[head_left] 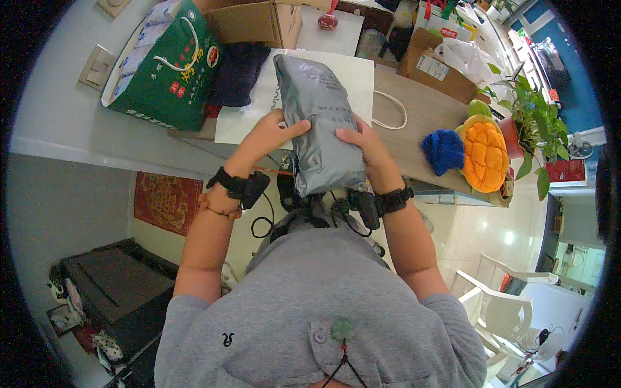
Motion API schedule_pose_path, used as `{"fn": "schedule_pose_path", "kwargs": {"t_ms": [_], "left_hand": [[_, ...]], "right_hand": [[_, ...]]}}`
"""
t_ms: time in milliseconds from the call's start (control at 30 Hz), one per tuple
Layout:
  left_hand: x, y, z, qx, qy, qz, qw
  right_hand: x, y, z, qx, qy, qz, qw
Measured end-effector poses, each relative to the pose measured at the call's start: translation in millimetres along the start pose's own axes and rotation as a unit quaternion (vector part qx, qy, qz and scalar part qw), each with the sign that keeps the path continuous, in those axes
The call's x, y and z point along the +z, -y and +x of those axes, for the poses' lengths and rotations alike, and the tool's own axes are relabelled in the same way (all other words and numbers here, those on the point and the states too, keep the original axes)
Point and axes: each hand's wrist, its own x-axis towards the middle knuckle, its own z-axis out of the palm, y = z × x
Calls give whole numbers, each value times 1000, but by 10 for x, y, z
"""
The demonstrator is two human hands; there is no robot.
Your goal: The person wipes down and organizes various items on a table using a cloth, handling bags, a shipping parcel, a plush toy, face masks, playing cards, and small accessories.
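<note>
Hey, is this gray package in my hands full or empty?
Not empty, apparently: the gray package bulges between the left hand and right hand; contents hidden.

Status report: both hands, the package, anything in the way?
Left hand and right hand grip grey package from opposite sides. Package over front edge of counter. White paper bag behind its far end; nothing seen blocking either hand.

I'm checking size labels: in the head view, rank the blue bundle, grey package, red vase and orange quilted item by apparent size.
Largest to smallest:
1. Grey package
2. Orange quilted item
3. Blue bundle
4. Red vase
</note>
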Motion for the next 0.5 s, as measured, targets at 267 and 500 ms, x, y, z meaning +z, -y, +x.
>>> {"fn": "schedule_pose_path", "kwargs": {"t_ms": [267, 500], "left_hand": [[-85, -137, -286, -55, -162, -382, 908], [52, -373, -341, 73, -32, -676, 733]], "right_hand": [[-75, -154, -414, 51, 115, 134, 983], [132, -182, -278, 60, 138, 96, 984]]}}
